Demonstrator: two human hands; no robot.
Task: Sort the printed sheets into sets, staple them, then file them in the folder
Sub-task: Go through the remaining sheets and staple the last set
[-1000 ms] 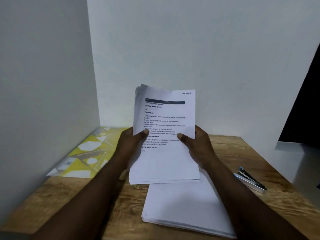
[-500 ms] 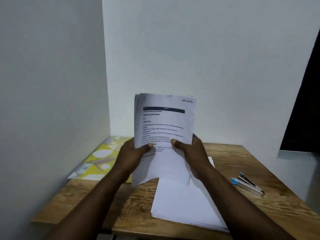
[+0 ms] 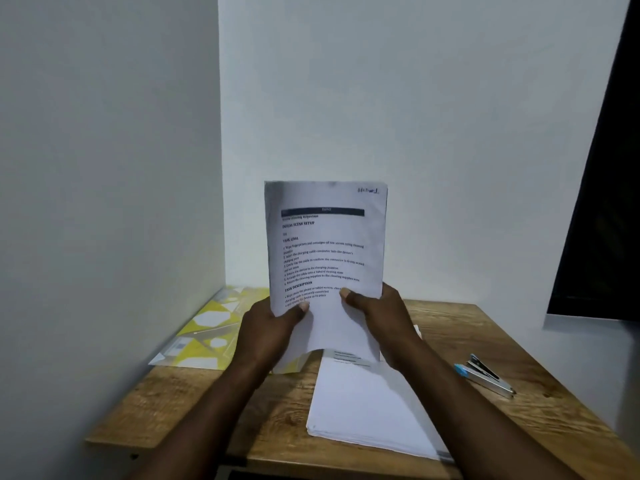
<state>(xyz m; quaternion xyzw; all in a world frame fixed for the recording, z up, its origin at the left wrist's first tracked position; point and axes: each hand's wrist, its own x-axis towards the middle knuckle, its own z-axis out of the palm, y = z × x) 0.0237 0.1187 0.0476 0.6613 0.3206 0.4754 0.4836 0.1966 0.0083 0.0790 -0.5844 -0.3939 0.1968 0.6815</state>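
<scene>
I hold a bundle of printed sheets [image 3: 325, 244] upright above the desk, its top page showing a dark header bar and lines of text. My left hand [image 3: 268, 332] grips its lower left edge, thumb on the front. My right hand [image 3: 379, 317] grips the lower right edge the same way. The bundle's bottom edge curls up between my hands. Below it a stack of white sheets [image 3: 367, 407] lies flat on the wooden desk [image 3: 485, 341]. A yellow and white patterned folder [image 3: 211, 327] lies at the back left. A silver stapler [image 3: 485, 375] with a blue end rests at the right.
White walls close in the desk on the left and behind. A dark panel [image 3: 602, 202] stands at the far right above a pale ledge. The desk's front edge runs just beneath my forearms.
The view has tilted up and pulled back, so the desk sits lower in frame. The bundle's lower edge has bowed upward, exposing printed text on the stack beneath.
</scene>
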